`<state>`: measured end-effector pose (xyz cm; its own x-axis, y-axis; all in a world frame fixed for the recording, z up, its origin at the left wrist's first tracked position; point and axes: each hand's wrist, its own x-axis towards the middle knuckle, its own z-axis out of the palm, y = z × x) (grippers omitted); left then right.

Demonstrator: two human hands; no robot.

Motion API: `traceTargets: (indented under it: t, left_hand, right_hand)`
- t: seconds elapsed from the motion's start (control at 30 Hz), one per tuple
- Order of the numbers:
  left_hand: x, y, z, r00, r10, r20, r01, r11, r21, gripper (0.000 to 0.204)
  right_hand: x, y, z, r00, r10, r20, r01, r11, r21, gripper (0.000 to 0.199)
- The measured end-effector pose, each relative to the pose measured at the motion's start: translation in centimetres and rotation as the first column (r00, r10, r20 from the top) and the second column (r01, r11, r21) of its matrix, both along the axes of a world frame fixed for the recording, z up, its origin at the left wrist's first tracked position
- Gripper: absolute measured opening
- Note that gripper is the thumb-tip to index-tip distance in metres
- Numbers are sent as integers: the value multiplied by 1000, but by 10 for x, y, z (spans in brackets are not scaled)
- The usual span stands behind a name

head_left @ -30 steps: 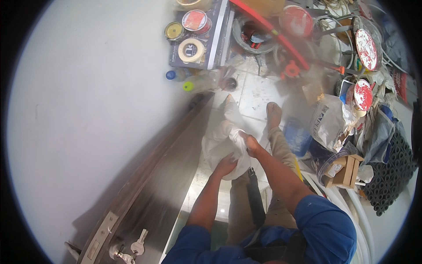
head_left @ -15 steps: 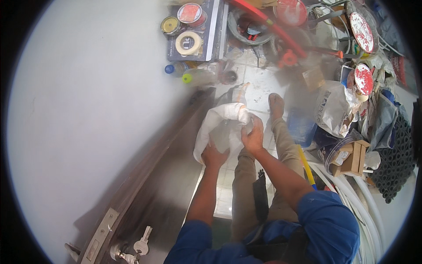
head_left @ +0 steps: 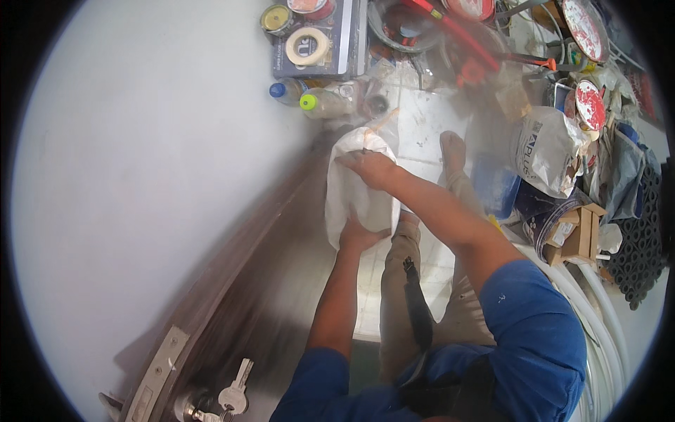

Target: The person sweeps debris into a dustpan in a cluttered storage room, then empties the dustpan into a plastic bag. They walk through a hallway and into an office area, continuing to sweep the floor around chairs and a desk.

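A white woven sack (head_left: 339,190) stands with its mouth turned up beside the dark wooden door, and its rim is rolled over. At the near side of that mouth, my left hand (head_left: 358,235) grips the rim, its thumb on the inner side. My right hand (head_left: 373,169) crosses over the opening, with its fingers closed at the sack's far inner edge; the fingertips are partly unclear. What lies at the bottom of the sack is hidden by my hands and the folds.
A dark door (head_left: 246,274) with keys (head_left: 235,394) in its lock borders the left. Bottles (head_left: 327,103), a masking tape roll (head_left: 306,46) and tins lie ahead. Buckets, a plastic bag (head_left: 552,151), white pipes (head_left: 587,309) and a black mat (head_left: 636,239) crowd the right.
My right hand has moved from the sack's right rim leftward across its mouth to the far edge. My left hand still holds the near rim. The view has shifted slightly.
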<state>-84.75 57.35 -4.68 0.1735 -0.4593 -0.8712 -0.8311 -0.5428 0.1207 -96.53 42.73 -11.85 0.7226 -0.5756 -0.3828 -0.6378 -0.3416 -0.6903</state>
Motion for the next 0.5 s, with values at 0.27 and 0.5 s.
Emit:
traceTargets:
  t: [0.27, 0.5]
  left_hand:
    - [10, 3, 14, 998, -57, -35, 54, 995, -89, 115]
    - [-12, 39, 60, 939, -284, -193, 199, 908, -368, 60]
  right_hand:
    - [-31, -16, 54, 996, -46, 80, 40, 996, 78, 52]
    - [-155, 118, 163, 676, -737, 1, 712, 654, 256, 34]
